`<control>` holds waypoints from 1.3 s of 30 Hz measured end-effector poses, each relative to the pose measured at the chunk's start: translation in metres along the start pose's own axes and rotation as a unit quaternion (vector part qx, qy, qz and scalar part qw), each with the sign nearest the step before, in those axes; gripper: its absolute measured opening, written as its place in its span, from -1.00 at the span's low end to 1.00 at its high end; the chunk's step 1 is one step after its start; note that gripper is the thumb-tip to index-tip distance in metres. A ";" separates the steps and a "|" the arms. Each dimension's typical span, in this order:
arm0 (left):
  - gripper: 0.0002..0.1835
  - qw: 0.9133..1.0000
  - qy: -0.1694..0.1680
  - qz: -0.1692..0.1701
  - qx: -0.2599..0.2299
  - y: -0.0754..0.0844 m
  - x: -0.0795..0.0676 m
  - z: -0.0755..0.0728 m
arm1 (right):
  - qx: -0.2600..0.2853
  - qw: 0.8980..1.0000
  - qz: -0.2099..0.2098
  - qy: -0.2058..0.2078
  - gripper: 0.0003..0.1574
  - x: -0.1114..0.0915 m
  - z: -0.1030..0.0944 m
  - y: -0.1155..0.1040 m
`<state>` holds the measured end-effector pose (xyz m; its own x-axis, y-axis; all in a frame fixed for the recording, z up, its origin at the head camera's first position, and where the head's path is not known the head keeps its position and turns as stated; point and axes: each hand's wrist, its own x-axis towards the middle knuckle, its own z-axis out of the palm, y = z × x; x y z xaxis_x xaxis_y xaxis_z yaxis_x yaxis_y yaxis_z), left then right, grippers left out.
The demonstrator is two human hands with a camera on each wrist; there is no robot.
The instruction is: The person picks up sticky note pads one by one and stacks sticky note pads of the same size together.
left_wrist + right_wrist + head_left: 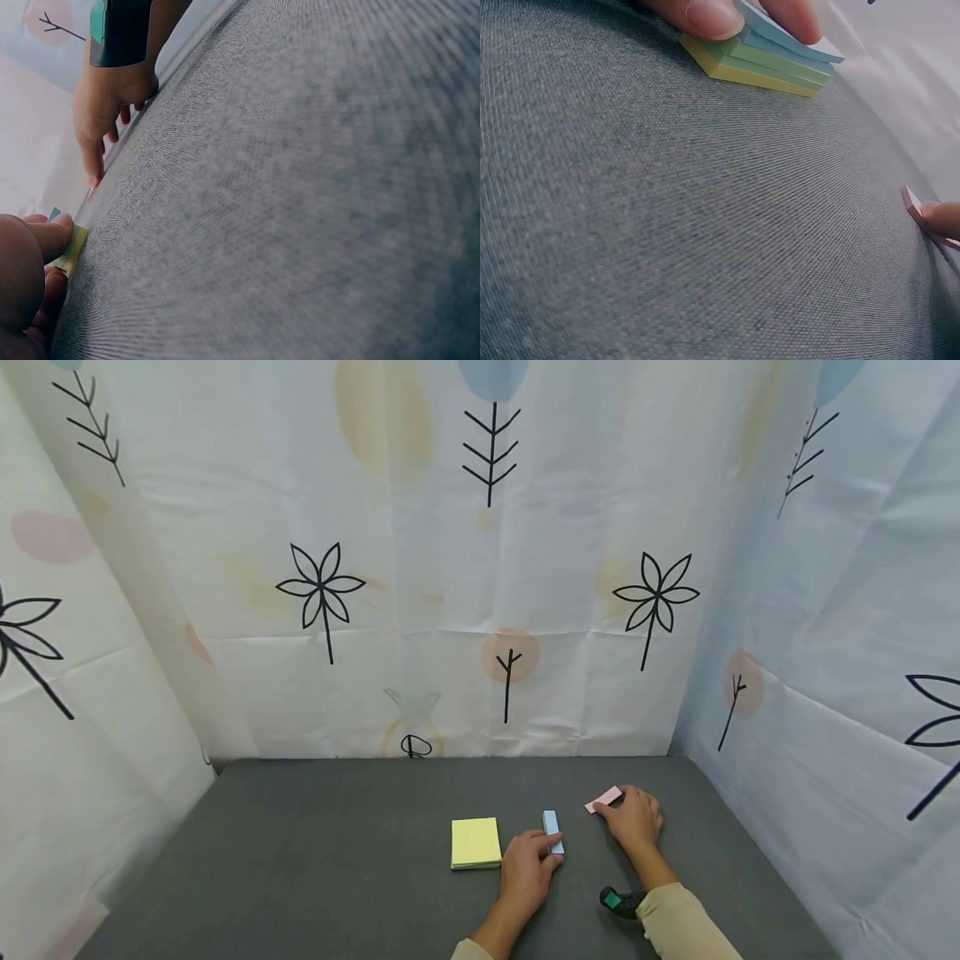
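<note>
My left hand (525,872) holds a narrow stack of sticky notes (551,822) between thumb and fingers. Its top layer is light blue; in the right wrist view green and yellow layers show beneath the blue sheets (791,45), which lift slightly at one end. Farther right, my right hand (636,818) pinches a narrow pink sticky-note pad (602,798) low over the table. The pink pad (912,202) also shows at the right of the right wrist view, a fingertip against it. In the left wrist view, the right hand (105,112) points downward beyond the left.
A square yellow sticky-note pad (476,842) lies just left of my left hand on the dark grey table (300,860). A black wrist device (621,902) with a green patch is at the right wrist. Patterned white curtains (420,552) enclose the table's back and sides.
</note>
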<state>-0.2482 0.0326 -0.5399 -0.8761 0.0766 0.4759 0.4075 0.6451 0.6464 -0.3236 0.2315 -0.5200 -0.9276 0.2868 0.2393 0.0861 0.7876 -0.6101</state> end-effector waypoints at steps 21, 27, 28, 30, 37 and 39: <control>-0.67 1.000 0.003 0.000 -0.002 0.001 0.000 0.000 | 0.231 0.971 -0.064 0.004 -0.41 0.002 0.007 -0.029; -0.66 1.000 -0.006 -0.002 -0.012 0.000 0.001 -0.001 | 0.292 0.954 -0.053 -0.047 -0.42 0.000 0.008 -0.046; -0.66 1.000 -0.007 -0.002 -0.013 0.000 0.000 -0.001 | 0.293 0.953 -0.056 -0.055 -0.43 0.000 0.009 -0.047; -0.67 1.000 -0.011 -0.006 -0.013 0.000 0.000 -0.001 | 0.301 0.949 -0.061 -0.068 -0.44 -0.001 0.010 -0.050; -0.67 1.000 -0.012 -0.005 -0.008 -0.001 0.001 0.000 | 0.313 0.943 -0.062 -0.094 -0.49 -0.004 0.019 -0.053; -0.67 1.000 -0.011 -0.001 -0.008 -0.001 0.001 0.000 | 0.316 0.941 -0.064 -0.103 -0.51 -0.005 0.021 -0.054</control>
<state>-0.2495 0.0320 -0.5401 -0.8823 0.0916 0.4616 0.4095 0.6327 0.6572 -0.3309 0.1765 -0.5041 -0.9720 0.0476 0.2300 -0.2048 0.3077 -0.9292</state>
